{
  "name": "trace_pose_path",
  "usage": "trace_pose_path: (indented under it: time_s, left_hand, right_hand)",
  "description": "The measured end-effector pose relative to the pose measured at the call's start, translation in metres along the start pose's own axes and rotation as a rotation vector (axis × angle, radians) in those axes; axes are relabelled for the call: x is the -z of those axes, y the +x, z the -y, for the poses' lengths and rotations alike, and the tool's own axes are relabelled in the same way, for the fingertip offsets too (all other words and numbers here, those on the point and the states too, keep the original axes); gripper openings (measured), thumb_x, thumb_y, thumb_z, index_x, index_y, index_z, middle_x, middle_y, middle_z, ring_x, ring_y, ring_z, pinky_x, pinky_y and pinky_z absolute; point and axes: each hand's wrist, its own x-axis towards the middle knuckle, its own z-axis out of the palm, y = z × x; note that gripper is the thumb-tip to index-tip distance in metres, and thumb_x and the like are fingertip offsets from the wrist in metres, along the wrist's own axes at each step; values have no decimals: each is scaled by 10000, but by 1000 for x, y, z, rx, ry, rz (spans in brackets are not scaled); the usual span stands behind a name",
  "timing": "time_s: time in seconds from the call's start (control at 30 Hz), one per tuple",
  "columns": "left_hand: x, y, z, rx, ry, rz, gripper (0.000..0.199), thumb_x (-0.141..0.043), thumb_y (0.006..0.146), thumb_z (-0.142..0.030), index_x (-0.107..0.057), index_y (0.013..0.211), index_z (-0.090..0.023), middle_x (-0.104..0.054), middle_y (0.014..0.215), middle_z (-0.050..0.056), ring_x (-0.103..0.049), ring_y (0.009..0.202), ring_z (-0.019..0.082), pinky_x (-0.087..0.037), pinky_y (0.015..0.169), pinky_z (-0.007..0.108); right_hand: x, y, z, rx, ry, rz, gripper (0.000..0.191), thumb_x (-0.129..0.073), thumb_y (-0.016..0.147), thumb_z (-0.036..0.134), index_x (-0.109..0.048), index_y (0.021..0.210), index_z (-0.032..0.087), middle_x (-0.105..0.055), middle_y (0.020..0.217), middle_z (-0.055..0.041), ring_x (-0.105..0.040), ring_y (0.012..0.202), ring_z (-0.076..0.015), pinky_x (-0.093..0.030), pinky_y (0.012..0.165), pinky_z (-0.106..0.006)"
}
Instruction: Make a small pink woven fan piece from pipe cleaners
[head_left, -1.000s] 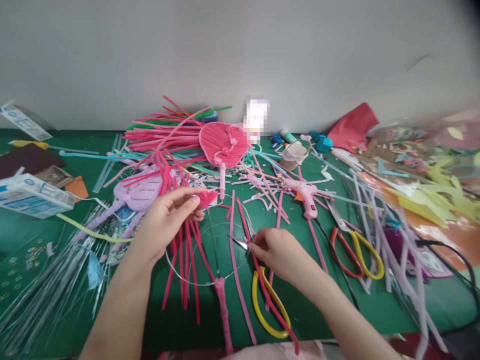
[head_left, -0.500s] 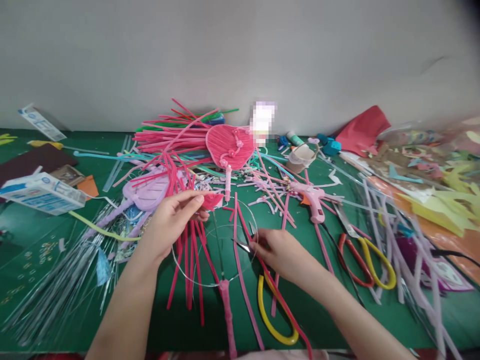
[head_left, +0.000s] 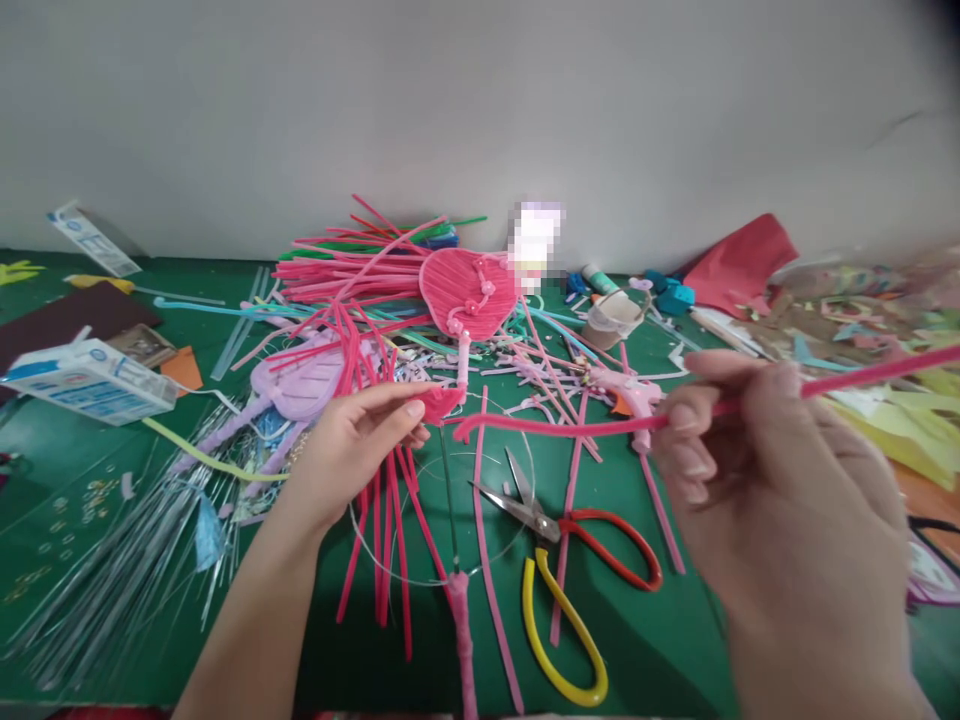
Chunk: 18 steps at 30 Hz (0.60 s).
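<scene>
My left hand (head_left: 371,440) pinches the top of a round wire frame (head_left: 397,578), where a small patch of deep pink pipe cleaners (head_left: 441,404) covers it. A pink wrapped handle (head_left: 463,630) runs down from the frame. Between the fingers of my right hand (head_left: 780,480) is a long deep pink pipe cleaner (head_left: 570,430). It stretches left, and its slightly bent end comes close to the pink patch; whether they touch I cannot tell. Below it lie scissors (head_left: 551,525) with one red and one yellow handle, blades apart, partly over the frame's right side.
A finished pink fan (head_left: 469,295) lies at the back beside a pile of pink pipe cleaners (head_left: 337,265). A lilac fan (head_left: 300,385) and silvery strands (head_left: 127,570) are on the left. A pink glue gun (head_left: 634,395) and a small bucket (head_left: 611,318) stand to the right.
My right hand has risen from beside the scissors and moved right, closer to the camera, lifting the pink pipe cleaner to nearly level. My left hand has stayed almost still.
</scene>
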Motion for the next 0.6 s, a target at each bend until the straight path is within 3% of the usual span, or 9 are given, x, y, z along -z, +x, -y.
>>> trace_pose_path:
  time_s: [0.1, 0.27, 0.43, 0.53, 0.6]
  left_hand:
    - [0, -2, 0, -26, -11, 26, 283, -714, 871, -430, -771, 1108, -284, -800, 1026, 15, -735, 788, 167, -590, 750, 248]
    - [0, -5, -1, -67, -6, 1, 269, -708, 874, -408, -769, 1097, -269, -800, 997, 23, -744, 809, 194, -604, 763, 278]
    - [0, -8, -6, -155, 121, -28, 332, -713, 868, -398, -716, 1183, -290, -740, 1210, 42, -681, 1125, 245, -557, 930, 301]
    - [0, -8, -7, -159, 128, 0, 264, -646, 916, -415, -712, 1128, -272, -756, 1119, 39, -713, 1019, 225, -571, 838, 272]
    - [0, -7, -7, -144, 123, -14, 254, -602, 941, -424, -704, 1098, -253, -766, 983, 29, -731, 877, 203, -572, 748, 258]
  right_hand:
    - [-10, 1, -4, 50, 26, -16, 297, -508, 997, 315, -753, 844, 246, -592, 607, 13, -474, 418, -86, -401, 345, -194]
    - [-13, 3, -16, 30, -6, 9, 263, -542, 990, 337, -749, 864, 234, -588, 597, 16, -475, 412, -79, -401, 334, -177]
    - [-11, 3, -14, -44, 39, 20, 238, -600, 958, 363, -778, 852, 245, -629, 623, 9, -520, 425, -53, -446, 354, -115]
    - [-4, 6, -7, -190, 77, 87, 165, -840, 739, 375, -796, 813, 234, -679, 686, -3, -619, 523, -52, -492, 418, -57]
    - [2, 10, -3, -281, 81, 137, 309, -947, 547, 299, -807, 814, 231, -710, 730, -12, -663, 574, -68, -514, 451, -48]
